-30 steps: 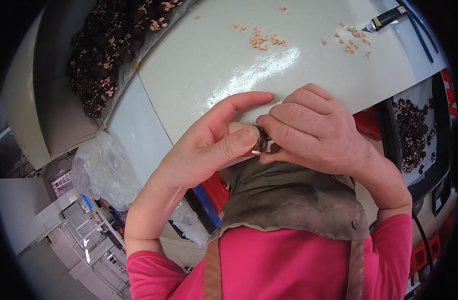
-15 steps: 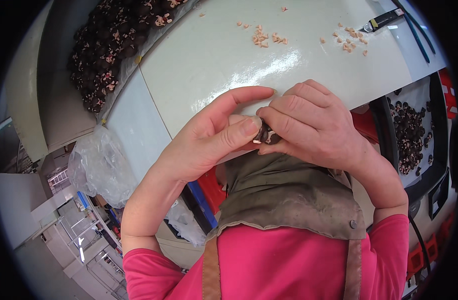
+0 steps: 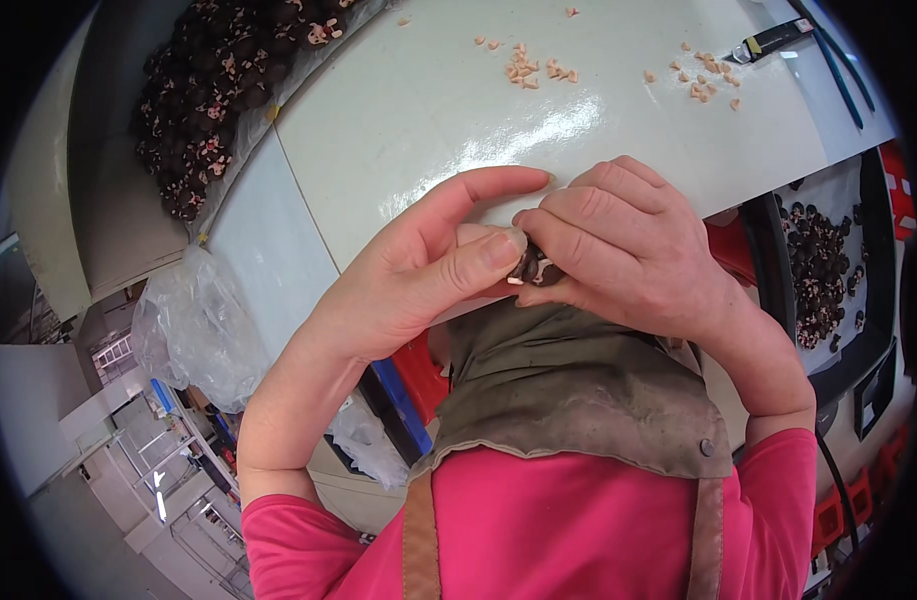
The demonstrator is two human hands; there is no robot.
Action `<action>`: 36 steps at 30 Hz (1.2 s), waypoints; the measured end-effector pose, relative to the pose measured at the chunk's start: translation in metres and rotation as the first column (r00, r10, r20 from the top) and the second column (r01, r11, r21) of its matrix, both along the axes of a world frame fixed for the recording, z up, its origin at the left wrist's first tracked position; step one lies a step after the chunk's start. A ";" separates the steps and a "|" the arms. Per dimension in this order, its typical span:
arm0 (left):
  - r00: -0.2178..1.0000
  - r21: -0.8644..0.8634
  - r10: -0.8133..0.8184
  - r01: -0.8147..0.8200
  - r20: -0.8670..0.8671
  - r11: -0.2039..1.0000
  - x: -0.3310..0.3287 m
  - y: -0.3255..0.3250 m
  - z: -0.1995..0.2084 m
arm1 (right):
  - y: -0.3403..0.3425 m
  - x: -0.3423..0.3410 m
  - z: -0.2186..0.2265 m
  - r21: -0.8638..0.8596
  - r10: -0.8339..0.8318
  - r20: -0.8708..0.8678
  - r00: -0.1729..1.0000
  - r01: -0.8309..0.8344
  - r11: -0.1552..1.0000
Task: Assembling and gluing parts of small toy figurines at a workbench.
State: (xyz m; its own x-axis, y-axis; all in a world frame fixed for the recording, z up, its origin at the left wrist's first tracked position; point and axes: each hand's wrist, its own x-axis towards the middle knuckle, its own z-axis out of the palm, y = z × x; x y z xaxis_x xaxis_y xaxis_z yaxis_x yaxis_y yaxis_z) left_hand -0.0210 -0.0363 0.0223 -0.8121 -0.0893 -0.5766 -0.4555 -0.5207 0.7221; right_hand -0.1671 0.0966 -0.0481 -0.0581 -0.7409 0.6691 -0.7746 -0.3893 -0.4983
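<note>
A small dark-brown piece with pale pink parts is pinched between my two hands, just over the near edge of the white table. My left hand grips it from the left with the thumb on top, its index finger stretched out above. From the right, my right hand closes its thumb and curled fingers on the same piece. Much of the piece is hidden by the fingers. Small pinkish chips lie scattered on the table beyond my hands, with more chips farther right.
A utility knife and a teal-handled tool lie at the far right. Many dark pieces with pink parts are heaped at the upper left, near a clear plastic bag. On the right, a black tray holds similar pieces.
Both hands keep nearly the same grip on the small piece. The view has shifted very slightly; nothing was picked up or let go.
</note>
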 end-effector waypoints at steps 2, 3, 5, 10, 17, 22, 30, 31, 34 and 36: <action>1.000 0.011 -0.004 0.004 -0.015 1.000 0.001 0.000 -0.001 | 0.000 0.001 0.000 -0.005 0.000 0.002 1.000 0.000 1.000; 1.000 0.011 -0.003 0.003 -0.015 1.000 0.001 0.000 0.000 | 0.001 0.001 0.000 -0.001 -0.002 0.002 1.000 0.002 1.000; 0.999 -0.064 -0.028 0.030 0.024 0.997 0.000 0.000 0.001 | 0.001 0.001 0.001 0.004 -0.002 0.002 1.000 0.002 1.000; 1.000 0.017 0.002 -0.002 -0.002 1.000 0.001 -0.001 0.000 | 0.001 0.001 0.001 0.016 0.001 0.009 1.000 -0.001 1.000; 1.000 0.023 0.003 -0.003 -0.009 1.000 0.001 -0.001 -0.001 | 0.001 0.001 0.001 0.021 -0.006 0.013 1.000 0.006 1.000; 1.000 0.012 0.015 -0.015 0.004 1.000 0.001 0.000 0.000 | 0.000 0.002 0.001 0.020 -0.019 0.013 1.000 0.018 1.000; 0.999 -0.030 0.018 -0.017 0.037 0.999 -0.002 0.003 0.003 | 0.001 0.002 0.001 0.007 -0.044 0.009 0.999 0.044 0.999; 0.999 -0.031 0.013 -0.012 0.042 0.999 -0.002 0.003 0.003 | 0.001 0.002 0.001 0.009 -0.045 0.013 0.999 0.045 0.999; 0.999 -0.028 0.009 -0.008 0.044 1.000 -0.002 0.003 0.002 | 0.003 0.002 0.004 0.037 -0.047 0.003 0.999 0.047 0.998; 0.999 -0.022 0.010 -0.009 0.041 1.000 -0.002 0.004 0.003 | 0.003 0.002 0.004 0.038 -0.051 0.001 0.999 0.051 0.998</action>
State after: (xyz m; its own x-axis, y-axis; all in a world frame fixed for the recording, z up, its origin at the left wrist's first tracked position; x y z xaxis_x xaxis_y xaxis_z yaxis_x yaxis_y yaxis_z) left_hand -0.0230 -0.0325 0.0250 -0.7866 -0.1101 -0.6076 -0.4802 -0.5093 0.7141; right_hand -0.1655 0.0998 -0.0440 -0.0978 -0.7618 0.6403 -0.7919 -0.3302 -0.5137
